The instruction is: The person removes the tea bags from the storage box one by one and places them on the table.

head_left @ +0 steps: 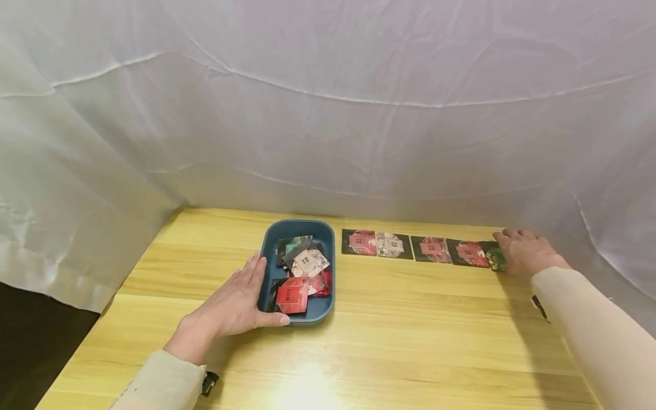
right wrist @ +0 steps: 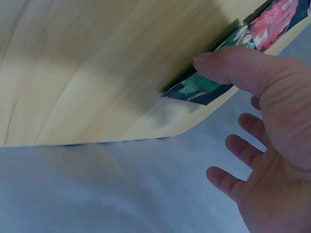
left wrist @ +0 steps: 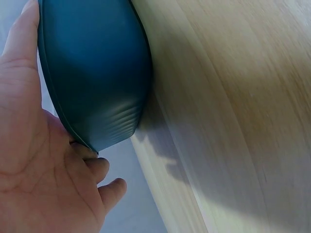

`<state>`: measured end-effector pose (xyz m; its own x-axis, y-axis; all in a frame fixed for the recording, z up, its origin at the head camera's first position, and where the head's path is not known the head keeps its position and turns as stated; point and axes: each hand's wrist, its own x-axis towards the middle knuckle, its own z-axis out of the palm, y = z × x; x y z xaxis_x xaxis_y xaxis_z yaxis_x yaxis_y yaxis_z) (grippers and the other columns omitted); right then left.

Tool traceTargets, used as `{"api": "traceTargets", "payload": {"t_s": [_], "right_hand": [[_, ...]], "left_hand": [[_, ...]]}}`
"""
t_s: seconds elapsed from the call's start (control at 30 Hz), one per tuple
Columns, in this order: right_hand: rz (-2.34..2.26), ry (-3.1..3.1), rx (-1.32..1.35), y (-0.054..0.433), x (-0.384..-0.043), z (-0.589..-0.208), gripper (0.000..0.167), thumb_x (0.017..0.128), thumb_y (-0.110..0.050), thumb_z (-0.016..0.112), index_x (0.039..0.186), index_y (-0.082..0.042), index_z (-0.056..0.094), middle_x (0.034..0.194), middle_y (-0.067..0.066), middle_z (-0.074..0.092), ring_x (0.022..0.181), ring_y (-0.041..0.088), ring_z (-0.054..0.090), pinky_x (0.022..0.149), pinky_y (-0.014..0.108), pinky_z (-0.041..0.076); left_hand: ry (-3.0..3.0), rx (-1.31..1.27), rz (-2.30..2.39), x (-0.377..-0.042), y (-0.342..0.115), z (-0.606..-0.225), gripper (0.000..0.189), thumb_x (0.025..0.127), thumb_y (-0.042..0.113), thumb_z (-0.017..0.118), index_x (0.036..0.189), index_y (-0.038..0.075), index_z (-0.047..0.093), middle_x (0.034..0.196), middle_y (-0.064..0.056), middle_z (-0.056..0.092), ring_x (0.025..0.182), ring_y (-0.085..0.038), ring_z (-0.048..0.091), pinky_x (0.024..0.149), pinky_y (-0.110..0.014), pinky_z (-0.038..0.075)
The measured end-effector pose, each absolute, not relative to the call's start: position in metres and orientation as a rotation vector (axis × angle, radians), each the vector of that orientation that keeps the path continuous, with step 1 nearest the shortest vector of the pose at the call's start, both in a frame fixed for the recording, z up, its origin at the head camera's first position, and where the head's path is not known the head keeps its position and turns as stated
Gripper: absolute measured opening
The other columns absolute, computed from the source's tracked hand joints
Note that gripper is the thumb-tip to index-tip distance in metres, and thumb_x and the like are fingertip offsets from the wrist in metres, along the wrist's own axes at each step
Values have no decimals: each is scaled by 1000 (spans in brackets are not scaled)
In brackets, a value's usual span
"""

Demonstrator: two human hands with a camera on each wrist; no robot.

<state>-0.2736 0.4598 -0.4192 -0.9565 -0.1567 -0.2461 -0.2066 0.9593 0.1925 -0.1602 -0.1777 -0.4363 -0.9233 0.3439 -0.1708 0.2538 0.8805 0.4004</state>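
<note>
A blue rectangular tray (head_left: 328, 307) holds several small square packets in black, red, white and green, among them a red one (head_left: 292, 295). My left hand (head_left: 230, 299) lies along its left side with the fingers extended, the thumb at the near rim. In the left wrist view the tray's blue outer wall (left wrist: 97, 73) shows beside the palm. Over at the far right, my right hand (head_left: 530, 256) is at the end of a row of packets. Its thumb touches a green-and-black packet (right wrist: 209, 90), while the other fingers are spread loosely.
To the right of the tray runs the row: a red-and-black packet (head_left: 361, 242), a white one (head_left: 392, 245) and further red ones (head_left: 433, 249). They lie near the back edge of the wooden table (head_left: 400, 336). Pale cloth (head_left: 359, 131) hangs behind and at both sides.
</note>
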Motion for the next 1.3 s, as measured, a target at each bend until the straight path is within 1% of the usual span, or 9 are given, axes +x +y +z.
{"api": "traceTargets", "payload": {"t_s": [0.2,0.37,0.43,0.53,0.73,0.93,1.07,1.17,1.3], "right_hand": [[289,2902,-324,435,-276,-416,71,97,-13,69,156,9,38,156,42,36,141,68,31,109,84,30],[257,2962,-446,410,-274,-408,66,102,-27,67,151,11,45,150,42,45,137,66,39,111,81,33],[232,2997,-507,395,-273,-406,67,100,-29,70,148,11,47,147,41,48,135,65,42,113,79,32],[193,3054,-596,368,-272,-404,63,97,-22,73,145,12,51,143,39,53,133,61,46,115,76,33],[71,3197,-871,297,-267,-404,59,90,-22,81,135,10,61,130,31,65,122,51,60,108,69,48],[-123,3239,-959,224,-255,-407,61,93,-33,81,134,7,63,128,26,67,122,46,62,109,62,50],[-255,3237,-1005,180,-245,-407,54,94,-32,79,132,4,65,130,22,68,125,42,61,113,59,48],[-314,3206,-1020,150,-236,-405,56,93,-33,80,134,3,65,135,21,66,130,40,60,117,58,45],[-305,3162,-1078,116,-227,-404,60,94,-36,80,137,2,64,137,19,66,130,37,60,117,53,47]], "left_hand": [[2816,450,544,-158,-179,-436,140,78,84,71,167,-5,10,176,-23,3,164,-39,11,131,-58,20],[2811,454,553,-159,-175,-437,141,77,84,71,167,-4,9,177,-22,2,164,-37,10,132,-57,20],[2809,454,558,-159,-173,-438,141,77,85,71,167,-3,9,177,-22,2,164,-37,10,132,-57,20],[2809,451,554,-160,-172,-438,141,77,85,72,168,-3,9,177,-21,2,164,-36,10,132,-56,19],[2814,439,559,-159,-175,-438,141,77,83,73,168,-3,8,177,-22,2,164,-37,8,132,-56,19],[2819,444,566,-160,-176,-437,141,76,84,73,168,-3,8,177,-22,1,164,-37,9,132,-56,19],[2822,444,569,-161,-175,-437,141,76,83,73,168,-2,8,177,-22,2,164,-39,10,132,-56,20],[2819,439,568,-163,-175,-438,141,76,83,73,168,-2,8,177,-22,1,164,-39,10,132,-56,19],[2815,436,567,-164,-175,-438,141,77,83,73,168,-2,8,177,-22,1,164,-39,10,132,-56,19]]}}
